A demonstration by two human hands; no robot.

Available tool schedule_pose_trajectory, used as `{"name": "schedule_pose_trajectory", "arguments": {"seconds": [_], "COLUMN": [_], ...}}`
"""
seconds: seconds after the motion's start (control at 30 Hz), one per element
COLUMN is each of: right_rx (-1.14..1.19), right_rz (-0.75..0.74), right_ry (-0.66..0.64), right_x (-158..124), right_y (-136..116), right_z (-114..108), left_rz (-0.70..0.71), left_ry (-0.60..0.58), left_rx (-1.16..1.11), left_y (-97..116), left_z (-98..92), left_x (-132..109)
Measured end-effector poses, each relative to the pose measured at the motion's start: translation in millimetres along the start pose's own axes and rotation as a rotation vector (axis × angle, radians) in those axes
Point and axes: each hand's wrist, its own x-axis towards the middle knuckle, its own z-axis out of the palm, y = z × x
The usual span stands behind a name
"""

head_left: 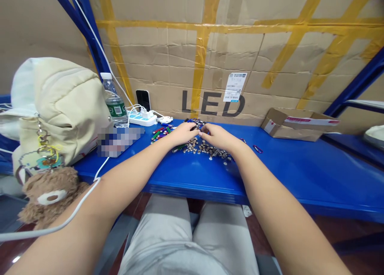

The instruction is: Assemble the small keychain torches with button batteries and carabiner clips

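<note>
Both my hands meet over a heap of small silver button cells [207, 149] on the blue table [300, 167]. My left hand [183, 133] has its fingers curled and pinched on a small dark part I cannot make out. My right hand [218, 137] is curled too, fingertips touching the left hand's, and what it holds is hidden. Behind and left of the hands lie several small coloured tube-shaped pieces [160, 132], and another dark pile [198, 123] sits just beyond the fingers.
A cream backpack [60, 107] with a plush bear [48, 195] stands at the left, next to a water bottle [114, 103] and a white power strip [143, 117]. An open cardboard box [297, 125] lies at the right. A cardboard wall marked LED [210, 103] closes the back.
</note>
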Motion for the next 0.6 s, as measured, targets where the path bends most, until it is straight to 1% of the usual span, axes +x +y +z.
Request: {"name": "schedule_pose_trajectory", "arguments": {"seconds": [0.07,0.13,0.27,0.4,0.47,0.6], "right_rx": [-0.046,-0.115,-0.228,-0.255,-0.239,-0.174], "right_rz": [-0.020,0.003,0.097,0.134,0.148,0.150], "right_ry": [-0.058,-0.086,-0.081,-0.059,-0.025,0.036], "right_x": [0,1,3,3,2,2], "right_y": [-1,-3,-7,-9,-7,-4], "right_z": [5,10,15,10,6,3], "left_rz": [-0.046,-0.069,-0.036,-0.023,-0.020,0.027], "left_ry": [0.016,0.044,0.079,0.101,0.079,-0.027], "left_rx": [-0.057,-0.090,-0.067,-0.050,-0.094,-0.162], "left_y": [-2,-2,3,7,6,1], "left_z": [2.1,4.1,4.8,-2.0,-6.7,-13.3], "left_x": [1,2,1,0,-1,-5]}}
